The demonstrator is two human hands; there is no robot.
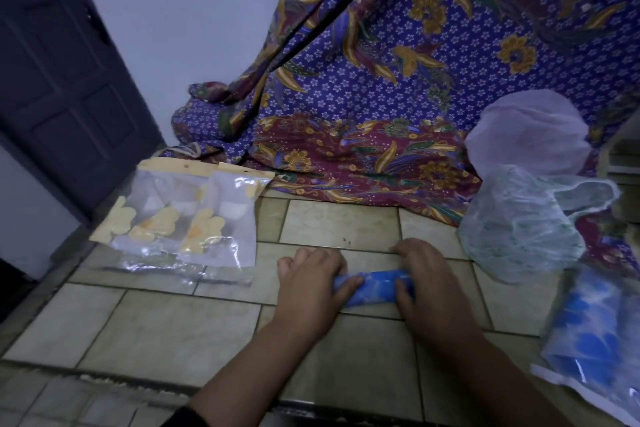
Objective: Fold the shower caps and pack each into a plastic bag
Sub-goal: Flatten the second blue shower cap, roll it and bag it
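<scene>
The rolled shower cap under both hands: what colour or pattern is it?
Blue with paler mottled patches; the rolled shower cap shows best in the head view.

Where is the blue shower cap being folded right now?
The blue shower cap lies rolled on the tiled floor, low in the head view, pinned between the left hand and right hand.

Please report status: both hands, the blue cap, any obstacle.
Left hand and right hand both pressing the rolled blue shower cap on the tiled floor. Empty plastic bags lie left, apart. Nothing in the way.
</scene>
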